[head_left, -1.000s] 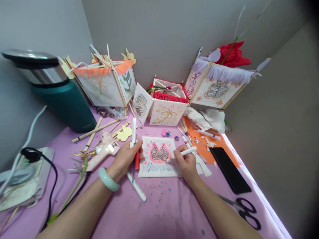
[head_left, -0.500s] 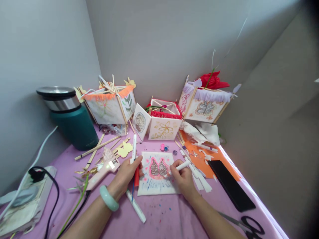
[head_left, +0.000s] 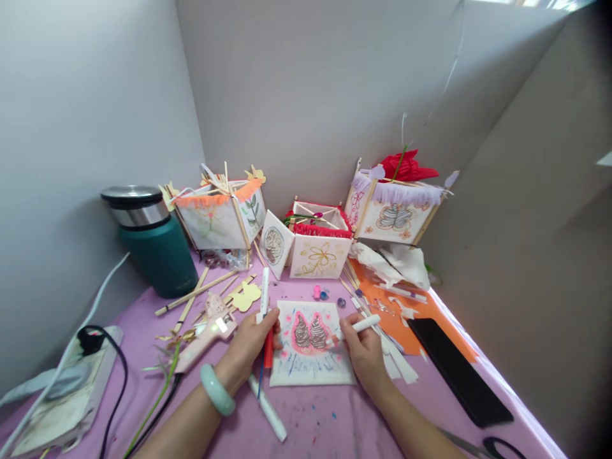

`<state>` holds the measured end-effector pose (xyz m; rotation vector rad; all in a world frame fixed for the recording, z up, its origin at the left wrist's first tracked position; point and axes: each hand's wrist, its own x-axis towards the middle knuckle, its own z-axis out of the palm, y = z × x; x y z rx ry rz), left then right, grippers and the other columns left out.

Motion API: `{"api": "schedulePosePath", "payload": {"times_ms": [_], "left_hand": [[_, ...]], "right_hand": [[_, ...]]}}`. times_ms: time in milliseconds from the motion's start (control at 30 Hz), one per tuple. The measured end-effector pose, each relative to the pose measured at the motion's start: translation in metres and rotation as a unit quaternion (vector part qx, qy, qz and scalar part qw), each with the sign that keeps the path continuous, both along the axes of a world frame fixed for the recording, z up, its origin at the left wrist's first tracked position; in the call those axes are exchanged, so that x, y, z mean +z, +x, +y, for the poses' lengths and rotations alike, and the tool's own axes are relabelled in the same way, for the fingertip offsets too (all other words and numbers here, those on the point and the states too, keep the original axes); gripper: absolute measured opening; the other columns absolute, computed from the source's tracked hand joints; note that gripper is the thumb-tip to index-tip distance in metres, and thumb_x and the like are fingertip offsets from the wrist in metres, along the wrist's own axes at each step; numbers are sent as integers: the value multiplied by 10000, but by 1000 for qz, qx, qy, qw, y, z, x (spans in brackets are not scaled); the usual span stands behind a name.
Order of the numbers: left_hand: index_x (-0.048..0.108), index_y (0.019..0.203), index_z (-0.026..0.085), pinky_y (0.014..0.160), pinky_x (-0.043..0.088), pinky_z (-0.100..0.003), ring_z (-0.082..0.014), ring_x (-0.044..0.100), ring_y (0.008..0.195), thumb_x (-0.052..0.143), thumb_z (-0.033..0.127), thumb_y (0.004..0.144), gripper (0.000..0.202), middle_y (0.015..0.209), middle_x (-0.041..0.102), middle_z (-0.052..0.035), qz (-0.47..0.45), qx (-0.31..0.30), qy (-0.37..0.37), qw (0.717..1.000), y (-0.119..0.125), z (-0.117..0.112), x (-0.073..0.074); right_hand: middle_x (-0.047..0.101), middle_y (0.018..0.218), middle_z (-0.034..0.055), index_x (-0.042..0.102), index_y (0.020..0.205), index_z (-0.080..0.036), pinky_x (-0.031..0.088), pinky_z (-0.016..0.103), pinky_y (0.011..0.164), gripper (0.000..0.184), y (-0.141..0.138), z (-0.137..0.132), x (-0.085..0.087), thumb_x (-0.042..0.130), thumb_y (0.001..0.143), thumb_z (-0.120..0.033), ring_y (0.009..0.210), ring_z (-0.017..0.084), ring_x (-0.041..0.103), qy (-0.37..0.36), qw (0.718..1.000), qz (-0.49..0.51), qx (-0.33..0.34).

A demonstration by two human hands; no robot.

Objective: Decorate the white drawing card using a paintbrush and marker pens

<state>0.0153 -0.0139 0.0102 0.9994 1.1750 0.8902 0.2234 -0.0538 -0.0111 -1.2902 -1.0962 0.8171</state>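
A white square panel (head_left: 313, 377) lies on the table, drawn with two brown scribbled shapes ringed in pink, pink spots and blue strokes. At its left edge my left hand (head_left: 249, 339) is closed around a white marker (head_left: 264, 292) standing upright and a red marker (head_left: 268, 354). Between thumb and fingers of my right hand (head_left: 367, 357) is a white marker (head_left: 366, 323), held at a slant with its tip over the right brown shape; whether it touches the panel I cannot tell. Below my left hand lies another white marker (head_left: 268, 409).
Decorated lantern-like boxes (head_left: 321, 258) stand against the wall. On the left are a green tumbler (head_left: 160, 255), wooden sticks (head_left: 196, 293), a pink glue gun (head_left: 205, 338) and a power strip (head_left: 81, 389). A black phone (head_left: 461, 370), orange paper (head_left: 406, 342) and scissors (head_left: 497, 446) are on the right.
The camera view has shifted, so the table things appear lower and mostly further right. My right hand with its marker has moved slightly right over the panel. My left hand keeps its grip.
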Motion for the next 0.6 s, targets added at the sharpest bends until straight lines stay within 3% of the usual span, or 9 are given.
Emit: {"api": "schedulePosePath", "payload": {"times_ms": [133,267,367,467,600], "left_hand": [[529,679,178,468,412,-226,-120,505,429,559,564,785,402,447,536,12,-13,-7,15,1000,1,-3,4],[505,619,187,435,354,-213,-102,446,401,555,529,800,390,439,501,29,16,-20,68,997,1,-5,9],[516,641,184,460,351,-211,-96,456,447,585,470,804,337,506,529,26,27,-24,118,992,0,-5,9],[566,772,176,511,371,-214,-98,477,502,575,438,835,270,574,556,24,2,-47,147,988,0,-5,7],[576,829,160,542,383,-226,-94,456,492,489,445,896,306,548,521,29,-37,-93,144,985,-1,-5,6]], "right_hand": [[414,471,-62,478,668,-213,320,224,385,344,1,1,-5,578,830,-499,403,103,352,19,999,-28,-3],[506,568,-31,564,757,-202,369,236,437,252,2,5,-8,573,851,-435,465,121,432,65,994,-83,-23],[629,783,26,627,908,-208,481,285,614,160,2,6,-8,586,852,-352,670,173,579,110,984,-136,-24],[649,959,58,647,980,-225,487,350,813,145,2,6,-8,575,860,-262,897,210,608,168,968,-188,-10],[654,1000,62,639,1046,-231,473,375,869,199,9,9,-10,546,873,-196,955,209,610,214,950,-228,-9]]}}
